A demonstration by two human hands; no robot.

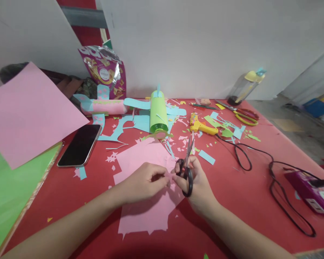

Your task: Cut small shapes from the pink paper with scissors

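Note:
My left hand (148, 181) is closed, its thumb and fingers pinching a small piece of pink paper (170, 176). My right hand (198, 187) has black-handled scissors (189, 171) hooked on its fingers, blades pointing up and away. The right thumb also touches the small pink piece. Beneath both hands lies a larger pink sheet (143, 219) with ragged cut edges. Just beyond it stands a green paper-covered bottle plane (158, 111) with blue wings. A pink bottle plane (108, 107) with blue, star-dotted parts lies farther left.
A yellow glue gun (202, 126) trails a black cord to a purple power strip (310, 192). Paper scraps litter the back. A phone (81, 145) and pink sheet (35, 115) are left; yellow-handled scissors (245, 117) and a clear bottle (244, 88) are back right.

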